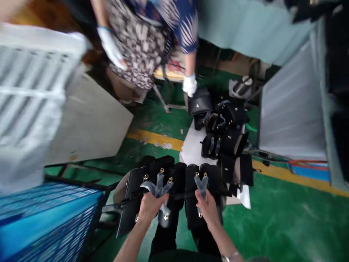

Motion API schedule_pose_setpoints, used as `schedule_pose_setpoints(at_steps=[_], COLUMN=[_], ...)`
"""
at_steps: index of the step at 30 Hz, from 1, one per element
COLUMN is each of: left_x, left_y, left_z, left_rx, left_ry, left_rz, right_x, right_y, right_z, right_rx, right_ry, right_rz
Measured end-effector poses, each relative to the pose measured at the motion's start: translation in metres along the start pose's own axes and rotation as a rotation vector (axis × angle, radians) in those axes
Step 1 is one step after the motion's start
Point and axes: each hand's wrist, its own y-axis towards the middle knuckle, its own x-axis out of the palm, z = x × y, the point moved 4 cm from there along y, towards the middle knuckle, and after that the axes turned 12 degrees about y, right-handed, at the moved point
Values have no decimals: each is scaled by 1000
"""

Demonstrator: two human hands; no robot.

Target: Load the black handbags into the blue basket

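Green floor (272, 225) held an unlifted pile of black leather handbags (226, 134) at one o'clock. Left hand (149, 206) and right hand (208, 209) clamped grey-wrapped straps (201, 183) of a gathered black bag row (177, 174).

Black leather bags (177, 178), glossy green floor (286, 225)
Gold studs (161, 170) and grey straps (201, 183) are seen on the bags; the floor is crossed by a yellow painted stripe (155, 138); white cloth gloves (190, 85) are worn.
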Motion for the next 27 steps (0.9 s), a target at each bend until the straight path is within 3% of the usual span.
schedule_pose_setpoints(at_steps=[4, 7, 10, 13, 16, 20, 24, 27], left_x=[-132, -229, -315, -385, -443, -497, -515, -515], left_y=[-145, -237, -305, -338, -336, -292, -225, -176], left_z=[-43, -88, -154, -237, -326, -441, -532, -566], left_rx=[32, 118, 182, 152, 67, -89, -255, -254], left_ry=[-160, -407, -682, -863, -941, -976, -1047, -1123], left_rz=[148, 237, 329, 450, 545, 641, 587, 528], right_x=[63, 141, 235, 335, 443, 583, 693, 737], right_y=[-141, -242, -340, -420, -475, -505, -486, -451], right_z=[-107, -173, -213, -224, -208, -159, -84, -25], right_rx=[-113, -237, -416, -585, -611, -445, -129, 144], right_ry=[-238, -366, -436, -512, -587, -532, -402, -343], right_rz=[-189, -244, -296, -386, -604, -867, -1029, -1060])
